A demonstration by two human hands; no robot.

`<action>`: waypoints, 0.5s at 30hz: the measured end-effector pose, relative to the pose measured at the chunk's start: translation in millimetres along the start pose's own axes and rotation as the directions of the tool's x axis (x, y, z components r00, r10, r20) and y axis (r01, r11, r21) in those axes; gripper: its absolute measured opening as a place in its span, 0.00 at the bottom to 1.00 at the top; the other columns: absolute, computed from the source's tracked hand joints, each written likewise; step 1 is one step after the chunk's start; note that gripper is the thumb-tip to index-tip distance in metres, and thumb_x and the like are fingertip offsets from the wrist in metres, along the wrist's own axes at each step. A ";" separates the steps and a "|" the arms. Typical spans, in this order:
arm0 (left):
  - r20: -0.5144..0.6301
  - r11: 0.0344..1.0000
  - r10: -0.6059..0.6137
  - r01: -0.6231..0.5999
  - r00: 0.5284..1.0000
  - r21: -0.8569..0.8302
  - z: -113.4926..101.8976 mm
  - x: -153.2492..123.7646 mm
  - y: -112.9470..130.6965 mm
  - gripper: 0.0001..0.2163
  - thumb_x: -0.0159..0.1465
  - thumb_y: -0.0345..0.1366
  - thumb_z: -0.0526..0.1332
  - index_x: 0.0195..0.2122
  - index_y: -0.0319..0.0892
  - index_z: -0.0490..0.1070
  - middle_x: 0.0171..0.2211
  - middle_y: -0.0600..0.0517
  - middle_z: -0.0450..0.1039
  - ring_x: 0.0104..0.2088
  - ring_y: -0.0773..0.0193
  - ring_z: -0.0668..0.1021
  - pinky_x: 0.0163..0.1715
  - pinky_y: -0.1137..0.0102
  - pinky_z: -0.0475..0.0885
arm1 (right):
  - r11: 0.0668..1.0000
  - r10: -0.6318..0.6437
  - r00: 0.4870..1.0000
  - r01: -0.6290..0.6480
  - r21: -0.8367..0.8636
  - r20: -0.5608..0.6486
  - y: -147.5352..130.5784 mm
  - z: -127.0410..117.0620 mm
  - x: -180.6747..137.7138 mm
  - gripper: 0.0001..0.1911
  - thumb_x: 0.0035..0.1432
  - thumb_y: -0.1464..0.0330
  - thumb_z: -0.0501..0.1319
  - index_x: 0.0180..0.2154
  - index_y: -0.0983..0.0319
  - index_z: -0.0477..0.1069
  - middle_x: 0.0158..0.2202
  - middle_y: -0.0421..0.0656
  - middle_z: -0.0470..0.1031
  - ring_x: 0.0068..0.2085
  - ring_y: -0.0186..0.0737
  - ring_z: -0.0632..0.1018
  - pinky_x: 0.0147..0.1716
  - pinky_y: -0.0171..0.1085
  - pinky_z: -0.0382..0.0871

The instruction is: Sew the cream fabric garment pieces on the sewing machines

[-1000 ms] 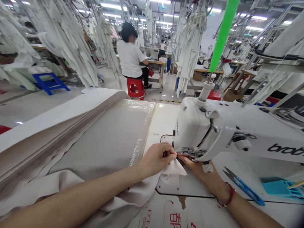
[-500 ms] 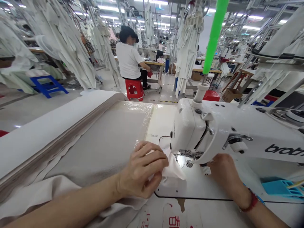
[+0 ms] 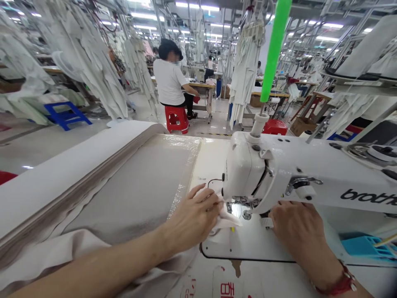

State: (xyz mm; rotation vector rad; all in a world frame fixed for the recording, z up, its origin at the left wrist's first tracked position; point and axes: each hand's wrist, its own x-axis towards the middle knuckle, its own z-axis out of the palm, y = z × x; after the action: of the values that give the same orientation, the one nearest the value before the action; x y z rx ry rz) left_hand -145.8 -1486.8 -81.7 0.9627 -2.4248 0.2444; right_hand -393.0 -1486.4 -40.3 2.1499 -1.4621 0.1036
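A white sewing machine (image 3: 248, 165) stands in front of me, its lamp lighting the plate below the needle. My left hand (image 3: 197, 215) is closed with bent fingers on a small piece of pale pink fabric (image 3: 228, 219), just left of the presser foot. One corner of the fabric points toward the foot. Under the machine's arm, my right hand (image 3: 297, 225) lies beside a white ribbed knob (image 3: 266, 222). Its back faces me and its fingertips are hidden, so I cannot tell what they touch.
A large pale cloth (image 3: 124, 186) covers the left of the table. A blue holder (image 3: 362, 245) sits at the right. A bright green tube (image 3: 276, 49) rises behind the machine head. Farther off, a person (image 3: 170, 80) sits on a red stool (image 3: 176, 119) among hanging garments.
My left hand has shifted slightly, its fingers more stretched toward the machine, and the pale fabric's corner has changed shape. My right hand has turned, showing more of its back. The view has shifted slightly.
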 end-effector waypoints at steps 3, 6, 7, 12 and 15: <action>0.064 1.000 0.013 -0.012 0.998 -0.017 -4.5 -4.9 9.6 0.10 0.68 0.28 0.54 0.44 0.39 0.73 0.45 0.50 0.79 0.46 0.60 0.76 0.57 0.61 0.65 | 0.991 -0.107 0.975 0.120 0.054 -0.197 -10.8 -9.4 -9.2 0.14 0.45 0.84 0.59 0.18 0.61 0.69 0.18 0.43 0.73 0.21 0.45 0.77 0.23 0.40 0.64; 0.135 0.999 0.035 -0.029 0.990 -0.046 -9.7 -10.9 22.2 0.11 0.66 0.30 0.54 0.47 0.38 0.73 0.46 0.47 0.79 0.47 0.58 0.77 0.57 0.60 0.66 | 0.890 -0.289 0.911 0.369 0.269 -0.296 -30.1 -13.9 -22.3 0.13 0.51 0.82 0.56 0.27 0.61 0.74 0.23 0.41 0.76 0.23 0.41 0.76 0.22 0.39 0.65; 0.151 0.997 0.045 -0.035 0.987 -0.063 -11.4 -12.4 25.4 0.12 0.66 0.30 0.55 0.47 0.38 0.73 0.46 0.47 0.79 0.47 0.58 0.77 0.58 0.59 0.66 | 0.839 -0.347 0.890 0.436 0.325 -0.298 -36.8 -12.4 -26.5 0.15 0.53 0.82 0.54 0.33 0.61 0.76 0.28 0.41 0.78 0.25 0.41 0.77 0.24 0.39 0.67; 0.210 0.985 0.040 -0.003 0.977 -0.173 -17.6 -14.1 27.5 0.12 0.63 0.30 0.57 0.47 0.42 0.72 0.44 0.50 0.79 0.47 0.58 0.77 0.61 0.58 0.63 | 0.805 -0.415 0.856 0.503 0.313 -0.309 -58.2 5.2 -37.5 0.15 0.65 0.76 0.53 0.49 0.69 0.73 0.49 0.50 0.80 0.34 0.43 0.82 0.27 0.41 0.74; 0.226 0.966 0.012 0.047 0.974 -0.253 -20.1 -11.2 24.1 0.12 0.62 0.28 0.58 0.46 0.44 0.72 0.44 0.53 0.79 0.46 0.60 0.77 0.61 0.59 0.62 | 0.813 -0.437 0.858 0.506 0.290 -0.272 -61.7 7.2 -39.6 0.14 0.67 0.73 0.53 0.47 0.66 0.75 0.47 0.49 0.81 0.31 0.41 0.82 0.25 0.39 0.75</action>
State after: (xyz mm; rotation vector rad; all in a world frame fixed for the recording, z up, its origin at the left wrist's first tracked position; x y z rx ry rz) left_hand -147.4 -1455.7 -70.0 0.9358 -2.5693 -0.1945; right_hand -356.4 -1439.7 -84.0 2.6469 -0.8011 0.4075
